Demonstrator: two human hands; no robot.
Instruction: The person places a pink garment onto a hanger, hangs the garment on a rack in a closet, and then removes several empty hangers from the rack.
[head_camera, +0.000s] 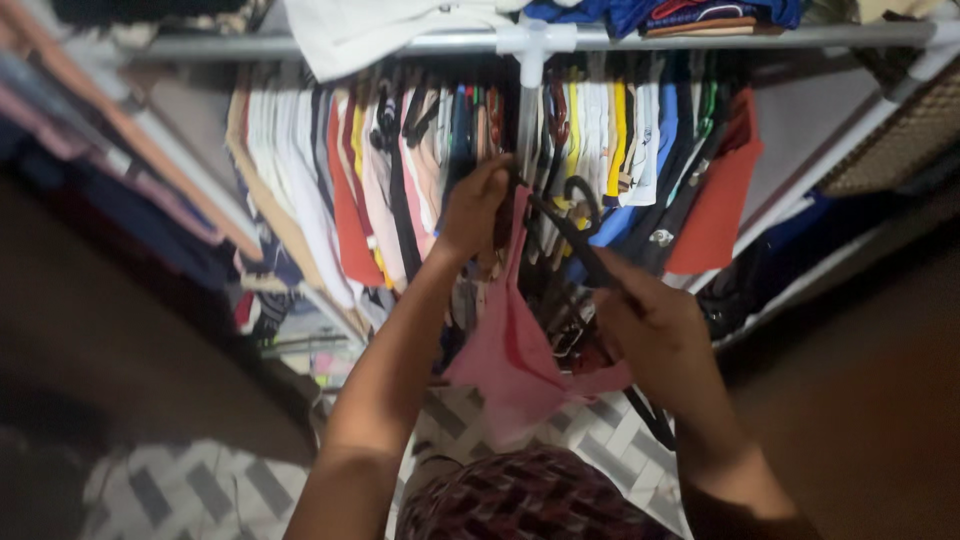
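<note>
The left hand (475, 205) was raised and closed on the top of a pink garment (515, 350), just under the rail (640, 38); the right hand (655, 325) sat lower and to its right, closed on a black hanger (575, 240) whose hook lay between the two hands; the hands were apart, one garment and one hanger between them. Above and behind both hands hung a packed row of clothes (350, 190), too many and too tight to count, leaving little room at the rail; below the hands the garment's hem hung free over a patterned floor (190, 485). Left of the left hand ran a second rack (120, 190); right of the right hand, a dark open gap.
</note>
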